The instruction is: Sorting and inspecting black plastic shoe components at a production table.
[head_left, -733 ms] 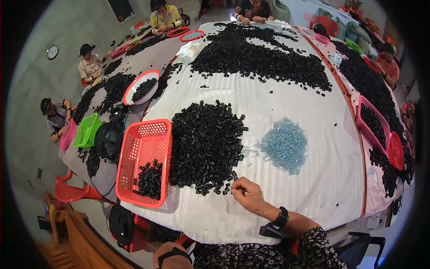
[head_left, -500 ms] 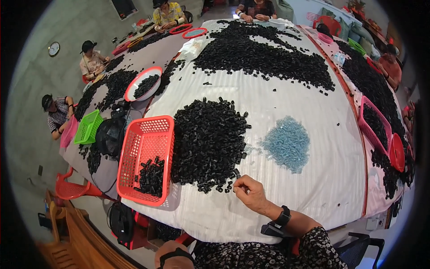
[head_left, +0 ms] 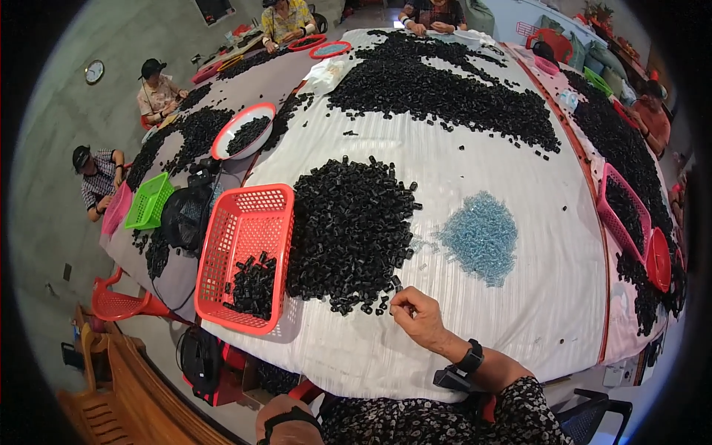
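Observation:
My right hand (head_left: 417,315) is over the white cloth at the near right edge of a heap of small black plastic pieces (head_left: 352,230). Its thumb and fingers are curled together in a pinch; whatever may be between them is hidden. A few loose black pieces lie right beside the fingertips. Of my left arm only a strapped part (head_left: 285,421) shows at the lower edge, and the hand is out of the picture. Left of the heap stands a red plastic basket (head_left: 282,245), partly filled with black pieces. A pile of small clear bluish pieces (head_left: 480,237) lies to the right.
A larger spread of black pieces (head_left: 445,93) covers the far table. Co-workers (head_left: 157,93) sit around the edges. At left are a red-rimmed white bowl (head_left: 221,141), a green basket (head_left: 148,200) and a dark mesh object (head_left: 184,216); at right, a pink basket (head_left: 645,215).
The whole view has shifted slightly. My right hand stays at the heap's edge in nearly the same pinch, and the strapped part of my left arm shows a little more.

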### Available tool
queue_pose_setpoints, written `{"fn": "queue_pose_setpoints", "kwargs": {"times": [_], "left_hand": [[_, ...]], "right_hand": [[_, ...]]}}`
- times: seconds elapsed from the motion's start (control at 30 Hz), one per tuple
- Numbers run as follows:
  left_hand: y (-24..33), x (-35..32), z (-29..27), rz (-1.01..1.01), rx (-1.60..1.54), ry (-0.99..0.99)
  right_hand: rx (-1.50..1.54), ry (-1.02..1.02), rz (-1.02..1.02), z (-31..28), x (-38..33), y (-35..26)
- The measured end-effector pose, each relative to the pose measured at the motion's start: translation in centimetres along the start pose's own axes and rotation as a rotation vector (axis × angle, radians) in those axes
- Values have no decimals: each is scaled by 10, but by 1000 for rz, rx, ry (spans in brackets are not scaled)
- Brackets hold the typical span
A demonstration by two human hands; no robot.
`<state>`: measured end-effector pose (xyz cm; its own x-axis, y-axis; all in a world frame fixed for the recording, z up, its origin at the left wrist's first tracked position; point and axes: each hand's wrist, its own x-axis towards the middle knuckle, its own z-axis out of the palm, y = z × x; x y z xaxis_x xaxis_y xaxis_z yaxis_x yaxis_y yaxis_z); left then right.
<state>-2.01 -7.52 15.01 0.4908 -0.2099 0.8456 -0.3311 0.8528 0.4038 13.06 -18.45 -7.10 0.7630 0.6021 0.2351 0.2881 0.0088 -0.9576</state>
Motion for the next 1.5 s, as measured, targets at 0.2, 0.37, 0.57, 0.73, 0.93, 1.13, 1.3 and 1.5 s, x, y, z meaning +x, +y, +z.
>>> {"fn": "queue_pose_setpoints", "kwargs": {"times": [0.2, 0.37, 0.57, 0.73, 0.93, 1.13, 1.3, 1.5], "left_hand": [[4, 9, -3, -99, 201, -21], [4, 5, -4, -59, 257, 28], [-4, 14, 6, 3, 163, 157], [-2, 9, -6, -46, 263, 31], [-12, -60, -45, -892, 1074, 703], [-45, -130, -84, -776, 1065, 979], [-42, -132, -90, -691, 786, 982], [-29, -122, -95, -557, 593, 1006]], "right_hand": [[4, -20, 44, 1, -1, -2], [13, -9, 39, 1, -1, 0], [39, -16, 75, -1, -3, 2], [29, -52, 96, 0, -1, -3], [-30, 51, 122, -2, -2, -4], [115, 65, 113, 5, -8, -36], [5, -88, -55, 6, -3, -79], [-111, -167, -161, 11, 5, -95]]}}
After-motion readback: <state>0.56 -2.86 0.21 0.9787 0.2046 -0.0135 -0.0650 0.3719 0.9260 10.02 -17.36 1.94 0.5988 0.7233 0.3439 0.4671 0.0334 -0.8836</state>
